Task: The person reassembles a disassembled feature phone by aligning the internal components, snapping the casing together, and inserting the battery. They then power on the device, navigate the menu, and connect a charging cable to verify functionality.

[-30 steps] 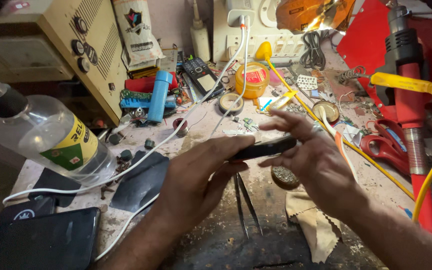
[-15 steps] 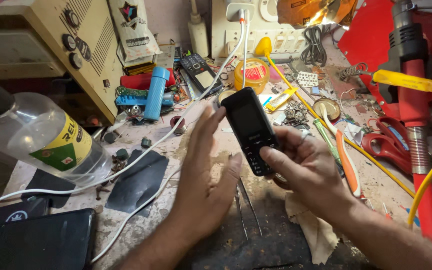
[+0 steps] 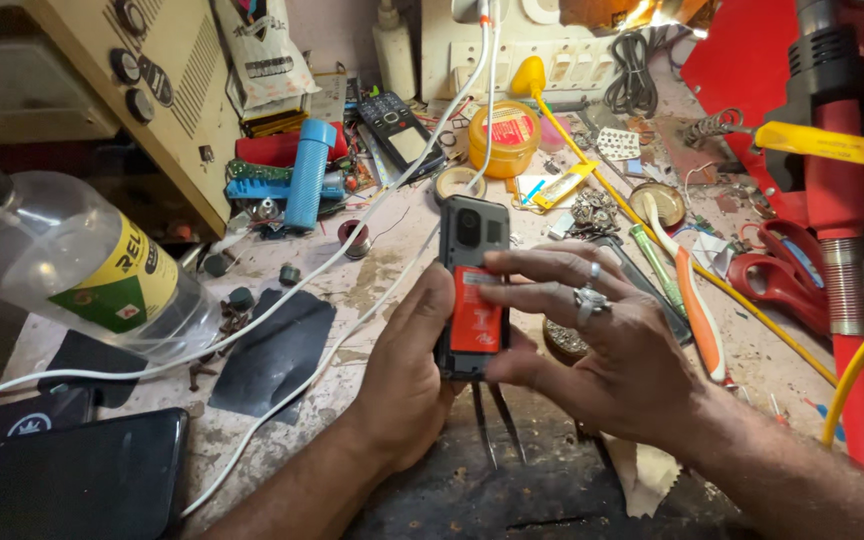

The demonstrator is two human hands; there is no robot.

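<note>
My left hand (image 3: 404,375) grips a small black bar phone (image 3: 472,240) from its left side, back facing up with the cover off. An orange-red battery (image 3: 476,315) sits in the phone's back. My right hand (image 3: 592,345), with rings on two fingers, lies against the phone's right side, its fingertips resting on the top of the battery. A pair of tweezers (image 3: 492,425) lies on the bench just below the phone.
A clear plastic bottle (image 3: 82,270) lies at left by a beige instrument box (image 3: 122,90). White cables (image 3: 322,280) cross the bench. Another phone (image 3: 397,125), a blue cylinder (image 3: 307,175), a yellow tin (image 3: 508,138), red scissors (image 3: 782,280) and a red tool (image 3: 837,150) surround the work spot.
The phone has been turned over from screen up to back up, showing the battery. My left hand has closed on its side and my right fingers moved onto the battery.
</note>
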